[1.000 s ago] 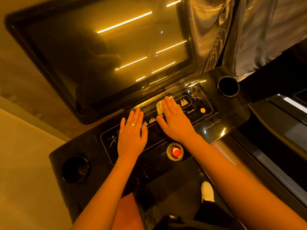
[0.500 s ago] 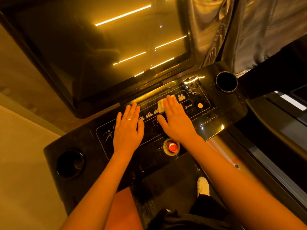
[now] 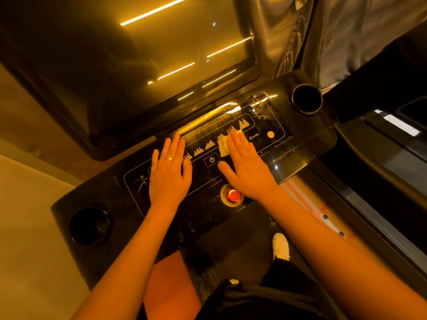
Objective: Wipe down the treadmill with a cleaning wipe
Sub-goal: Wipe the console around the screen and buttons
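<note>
My right hand [image 3: 247,167] presses a white cleaning wipe [image 3: 223,145] flat-fingered onto the treadmill console [image 3: 208,218], right of the power button [image 3: 211,159]. My left hand [image 3: 168,174] lies flat, fingers straight, on the panel beside it.

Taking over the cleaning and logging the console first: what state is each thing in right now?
Cleaning wipe: pressed on the console under the right hand.
Right hand: fingers straight, on the wipe.
Left hand: flat on the console, holding nothing.
Screen: dark, reflecting lights.
Red button: glowing.
</note>
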`<act>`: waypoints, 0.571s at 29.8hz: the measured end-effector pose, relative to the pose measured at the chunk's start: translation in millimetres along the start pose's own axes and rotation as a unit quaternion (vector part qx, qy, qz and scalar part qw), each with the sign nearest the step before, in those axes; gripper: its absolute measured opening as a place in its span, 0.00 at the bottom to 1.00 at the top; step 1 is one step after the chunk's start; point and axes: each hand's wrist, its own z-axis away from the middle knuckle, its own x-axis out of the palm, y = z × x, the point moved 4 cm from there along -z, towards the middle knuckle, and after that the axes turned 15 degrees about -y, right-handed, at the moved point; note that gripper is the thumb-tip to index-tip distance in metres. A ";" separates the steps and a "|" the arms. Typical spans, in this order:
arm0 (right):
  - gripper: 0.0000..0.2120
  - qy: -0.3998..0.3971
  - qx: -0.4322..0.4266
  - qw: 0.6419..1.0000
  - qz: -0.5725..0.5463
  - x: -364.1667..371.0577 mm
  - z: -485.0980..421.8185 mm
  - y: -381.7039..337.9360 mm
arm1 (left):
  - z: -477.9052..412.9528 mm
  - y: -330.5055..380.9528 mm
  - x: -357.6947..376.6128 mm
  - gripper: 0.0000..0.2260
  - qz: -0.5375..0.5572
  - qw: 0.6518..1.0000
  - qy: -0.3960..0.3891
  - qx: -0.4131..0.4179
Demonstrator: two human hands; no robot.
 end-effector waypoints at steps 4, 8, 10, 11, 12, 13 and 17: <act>0.37 -0.002 0.007 1.000 -0.005 21.1 42.7 14.5 | -0.7 -0.5 0.3 0.23 -0.001 1.000 0.000 0.002; 0.36 -0.002 0.026 1.000 -0.012 28.3 57.0 19.6 | -1.0 -0.8 0.9 0.23 -0.002 1.000 0.002 0.005; 0.37 -0.005 0.023 1.000 -0.012 23.8 47.8 13.9 | -1.2 -1.4 1.1 0.24 -0.004 1.000 0.001 0.004; 0.38 -0.006 0.021 1.000 -0.005 21.0 41.5 11.4 | -1.0 -1.5 1.1 0.24 -0.006 1.000 0.001 0.003; 0.39 -0.006 0.020 1.000 0.001 17.8 34.6 9.2 | -1.0 -1.7 1.2 0.24 -0.007 1.000 0.000 0.003; 0.39 -0.004 0.016 1.000 0.004 14.3 26.9 6.6 | -1.5 -1.7 1.5 0.24 -0.006 1.000 0.000 0.002; 0.38 0.014 -0.018 1.000 -0.002 -4.0 -12.6 -6.8 | -2.6 -0.5 0.3 0.24 0.000 1.000 0.000 0.007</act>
